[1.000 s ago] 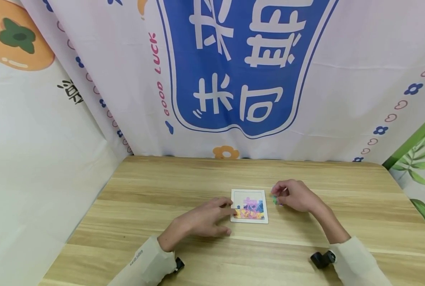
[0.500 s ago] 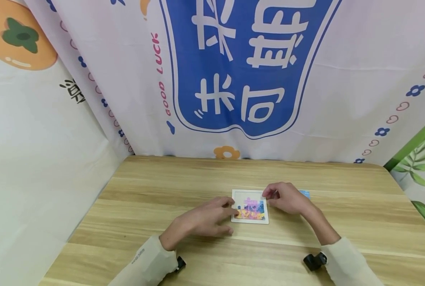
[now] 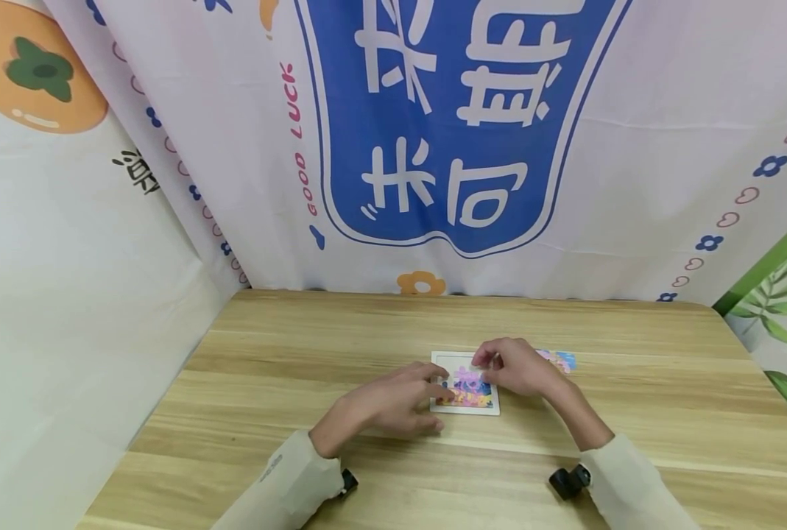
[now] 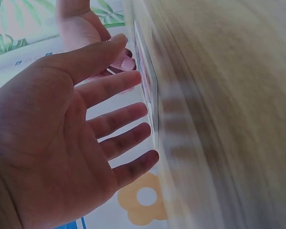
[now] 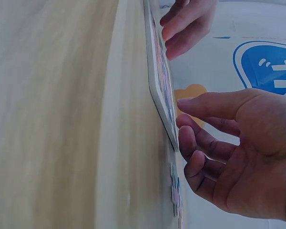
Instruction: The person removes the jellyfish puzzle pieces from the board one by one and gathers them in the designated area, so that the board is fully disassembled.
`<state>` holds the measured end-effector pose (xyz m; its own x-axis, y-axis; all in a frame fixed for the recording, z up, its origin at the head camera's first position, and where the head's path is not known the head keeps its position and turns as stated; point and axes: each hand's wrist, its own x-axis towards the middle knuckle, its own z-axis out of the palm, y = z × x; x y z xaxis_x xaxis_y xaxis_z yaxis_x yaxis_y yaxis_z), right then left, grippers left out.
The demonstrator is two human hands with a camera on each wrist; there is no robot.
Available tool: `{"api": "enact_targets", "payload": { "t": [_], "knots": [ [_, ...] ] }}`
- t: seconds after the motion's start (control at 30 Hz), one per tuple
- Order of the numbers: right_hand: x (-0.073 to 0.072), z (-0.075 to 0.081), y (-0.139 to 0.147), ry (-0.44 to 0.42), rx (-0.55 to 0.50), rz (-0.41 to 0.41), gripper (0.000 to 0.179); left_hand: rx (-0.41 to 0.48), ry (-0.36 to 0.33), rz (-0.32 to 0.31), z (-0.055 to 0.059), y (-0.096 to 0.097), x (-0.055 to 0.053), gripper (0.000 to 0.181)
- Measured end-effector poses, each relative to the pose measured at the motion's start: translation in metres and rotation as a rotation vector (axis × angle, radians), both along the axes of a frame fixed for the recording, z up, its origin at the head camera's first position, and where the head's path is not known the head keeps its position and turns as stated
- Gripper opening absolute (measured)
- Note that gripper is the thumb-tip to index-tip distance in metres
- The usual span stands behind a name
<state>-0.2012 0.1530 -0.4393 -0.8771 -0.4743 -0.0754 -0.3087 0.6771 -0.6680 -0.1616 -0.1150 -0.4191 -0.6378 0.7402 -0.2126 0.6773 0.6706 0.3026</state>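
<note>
A square jigsaw puzzle with a white frame (image 3: 475, 412) lies flat on the table. Pink, yellow and blue pieces (image 3: 474, 398) fill its near part, while pale backing shows along its far side. My left hand (image 3: 403, 399) is at the frame's left, fingers spread and nearly straight, with fingertips over the left edge. Over the upper right of the puzzle, my right hand (image 3: 514, 366) pinches a small puzzle piece between thumb and fingertips. Only a thin pale edge of that piece (image 4: 112, 71) shows in the left wrist view; the fingers hide the rest.
Loose puzzle pieces (image 3: 560, 360) in blue and pink lie on the table right of the frame, partly behind the right hand. The wooden table (image 3: 313, 331) meets a printed cloth backdrop (image 3: 598, 221) at its far edge.
My right hand has moved left from the loose pieces to the puzzle, uncovering more of those pieces. My left hand has shifted slightly right over the frame's left edge.
</note>
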Motion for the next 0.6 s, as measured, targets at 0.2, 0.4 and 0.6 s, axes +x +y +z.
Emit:
{"api": "enact_targets", "payload": {
  "t": [0.2, 0.4, 0.6],
  "knots": [
    [-0.001, 0.000, -0.006, -0.018, -0.014, 0.010, 0.019, -0.018, -0.007, -0.027, 0.001, 0.007, -0.005, 0.051],
    [-0.002, 0.000, -0.012, -0.043, -0.029, 0.009, 0.021, -0.036, -0.025, -0.027, 0.002, 0.010, -0.008, 0.049],
    [-0.002, 0.000, -0.017, -0.060, -0.040, 0.006, 0.024, -0.041, -0.037, -0.021, 0.001, 0.010, -0.008, 0.049]
  ]
}}
